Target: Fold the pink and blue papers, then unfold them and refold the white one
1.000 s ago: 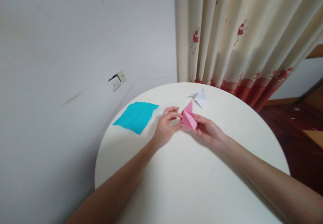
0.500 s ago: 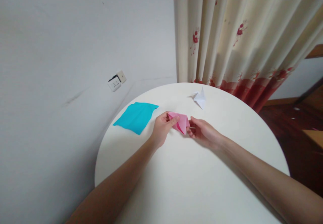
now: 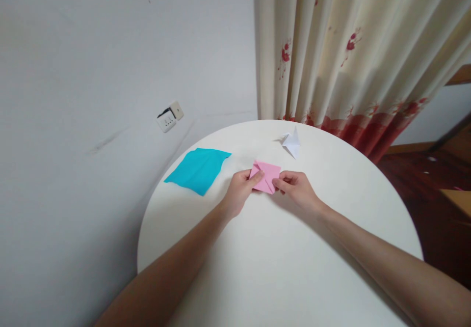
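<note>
A folded pink paper, roughly square with creases showing, is held just above the white round table. My left hand grips its left side, thumb on top and fingers underneath. At the right edge, my right hand pinches the paper between thumb and fingers. Farther back on the table rests a white folded paper bird. To the left of my left hand lies a bright blue sheet with slightly rumpled edges.
A pale wall with a socket runs along the table's left side. Behind the table hangs a cream curtain with red flowers. Dark wooden floor shows at the right.
The pink paper has gone from partly opened, with a loose flap, to a flat square. My right hand has closed onto its right edge.
</note>
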`<state>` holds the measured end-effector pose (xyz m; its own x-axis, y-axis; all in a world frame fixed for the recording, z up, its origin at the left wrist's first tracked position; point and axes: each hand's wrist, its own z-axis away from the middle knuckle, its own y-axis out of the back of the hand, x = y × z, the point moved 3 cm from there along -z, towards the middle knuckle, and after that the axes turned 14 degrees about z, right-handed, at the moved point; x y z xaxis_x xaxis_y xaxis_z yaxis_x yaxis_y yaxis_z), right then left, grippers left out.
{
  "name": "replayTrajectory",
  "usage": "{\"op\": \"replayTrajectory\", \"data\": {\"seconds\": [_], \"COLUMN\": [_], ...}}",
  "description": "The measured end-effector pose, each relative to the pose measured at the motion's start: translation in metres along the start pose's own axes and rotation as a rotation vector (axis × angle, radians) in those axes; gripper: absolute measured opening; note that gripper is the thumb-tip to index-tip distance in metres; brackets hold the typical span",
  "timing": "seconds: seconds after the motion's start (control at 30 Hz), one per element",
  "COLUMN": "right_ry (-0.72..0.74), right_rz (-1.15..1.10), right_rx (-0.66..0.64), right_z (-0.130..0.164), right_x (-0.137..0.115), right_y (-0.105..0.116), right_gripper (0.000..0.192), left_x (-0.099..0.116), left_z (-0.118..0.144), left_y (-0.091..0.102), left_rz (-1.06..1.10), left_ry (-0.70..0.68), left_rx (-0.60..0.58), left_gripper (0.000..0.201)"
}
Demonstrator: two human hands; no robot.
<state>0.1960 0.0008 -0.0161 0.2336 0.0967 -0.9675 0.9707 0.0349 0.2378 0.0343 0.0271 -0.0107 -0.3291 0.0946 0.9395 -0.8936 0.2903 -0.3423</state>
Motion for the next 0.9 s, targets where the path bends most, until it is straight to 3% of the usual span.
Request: {"op": "replayTrajectory", "data": {"seconds": [0.23,0.37,0.67,0.9], "right_ry": [0.012,0.022,0.002,-0.029], "right_rz": [-0.034,0.019,-0.009,0.061], "right_rx": [0.066,0.067,-0.204,-0.249], "right_z": [-0.003,-0.002,0.002,0.004], "right_x": [-0.005,-0.001,0.012,0.012], "right_y": [0.005,0.004,-0.011,-0.011], "right_gripper": [0.034,0.033,0.034,0.035], "left_x": [0.0,0.001,0.004,0.006], "left_z": [0.002,0.003,0.004,0.001], "left_y": [-0.001,-0.001,-0.002,0.003], "left_rz": [-0.207,-0.207,-0.147,-0.061], "left_ry": [-0.008,-0.031,-0.088,-0.154], "left_rx": [-0.046,-0.065,0.014,0.129], "left_gripper": [0.039,0.037,0.038,0.033]}}
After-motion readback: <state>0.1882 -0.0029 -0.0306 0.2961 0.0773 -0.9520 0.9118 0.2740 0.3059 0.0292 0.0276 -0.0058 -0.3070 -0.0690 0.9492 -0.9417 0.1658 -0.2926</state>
